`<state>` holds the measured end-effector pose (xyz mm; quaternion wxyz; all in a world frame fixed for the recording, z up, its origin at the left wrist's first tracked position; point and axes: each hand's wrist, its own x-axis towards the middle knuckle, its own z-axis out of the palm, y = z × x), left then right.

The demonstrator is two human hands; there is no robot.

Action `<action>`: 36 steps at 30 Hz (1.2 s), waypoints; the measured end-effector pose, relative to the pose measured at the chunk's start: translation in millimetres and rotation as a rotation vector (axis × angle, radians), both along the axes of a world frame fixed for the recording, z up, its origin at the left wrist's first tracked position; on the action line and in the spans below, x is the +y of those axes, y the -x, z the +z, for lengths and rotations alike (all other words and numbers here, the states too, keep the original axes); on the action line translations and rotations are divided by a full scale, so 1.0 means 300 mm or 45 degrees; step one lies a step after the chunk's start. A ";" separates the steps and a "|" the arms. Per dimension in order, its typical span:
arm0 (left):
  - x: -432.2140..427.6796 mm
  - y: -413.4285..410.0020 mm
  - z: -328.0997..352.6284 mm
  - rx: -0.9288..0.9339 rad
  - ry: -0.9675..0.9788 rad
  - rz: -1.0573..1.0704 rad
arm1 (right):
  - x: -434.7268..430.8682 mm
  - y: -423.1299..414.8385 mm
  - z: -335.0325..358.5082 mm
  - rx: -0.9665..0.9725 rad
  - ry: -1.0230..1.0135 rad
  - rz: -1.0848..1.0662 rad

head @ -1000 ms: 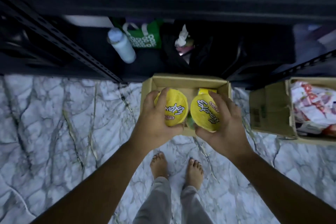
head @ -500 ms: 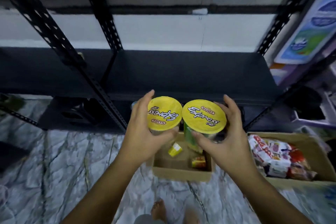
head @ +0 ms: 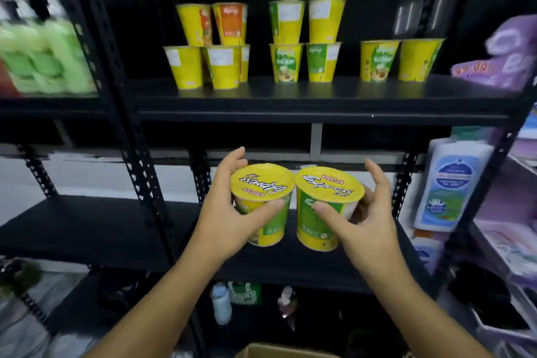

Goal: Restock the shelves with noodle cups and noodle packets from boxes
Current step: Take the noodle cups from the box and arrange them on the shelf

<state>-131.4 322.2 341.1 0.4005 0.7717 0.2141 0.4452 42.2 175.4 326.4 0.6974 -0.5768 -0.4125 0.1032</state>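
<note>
The person's left hand (head: 229, 212) grips the left noodle cup (head: 263, 183), thumb across its front and fingers curled round the far side. The right hand (head: 366, 218) holds the right noodle cup (head: 328, 186), thumb pressed to the front wall and fingers behind it, the forefinger lifted clear. Both hands are full. The two cups stand upright, long axis vertical, yellow lids tipped slightly toward the camera, with their rims touching at the centre of the view.

They hang over the bare black middle shelf (head: 87, 227). Whether their bases touch it cannot be told.

At 12 o'clock, well above the hands, the upper shelf (head: 290, 96) carries the stocked cups (head: 287, 62): matching yellow cups, upright, in three groups, the left and middle ones stacked two high. Bare shelf shows in front of them and toward 1 o'clock past the last pair.

If the cups belong with their kind, the move is likely a straight lift toward 12 o'clock. The right hand is nearer the open end and the left hand nearer the stacks.

Blurred green bottles (head: 43, 61) sit at 10 o'clock, purple packs (head: 505, 55) at 2 o'clock and a white bottle (head: 447, 186) at 3 o'clock. A cardboard box (head: 279, 352) edge shows at 6 o'clock.
</note>
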 end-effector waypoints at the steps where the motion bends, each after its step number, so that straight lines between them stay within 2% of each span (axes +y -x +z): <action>1: 0.008 -0.005 0.039 -0.021 -0.012 -0.005 | 0.008 -0.012 0.036 -0.003 -0.016 0.018; 11: 0.111 -0.088 0.332 -0.227 -0.043 -0.018 | 0.078 -0.124 0.363 -0.127 -0.097 0.150; 17: 0.197 -0.178 0.466 -0.286 -0.005 -0.063 | 0.180 -0.196 0.493 -0.095 -0.158 0.164; 25: 0.399 -0.338 0.582 -0.369 0.017 -0.116 | 0.359 -0.297 0.623 -0.172 -0.175 0.044; 30: 0.518 -0.439 0.628 -0.345 -0.071 -0.059 | 0.446 -0.379 0.668 -0.287 -0.097 -0.061; 36: 0.621 -0.561 0.627 -0.290 -0.029 -0.034 | 0.521 -0.487 0.678 -0.223 -0.047 -0.225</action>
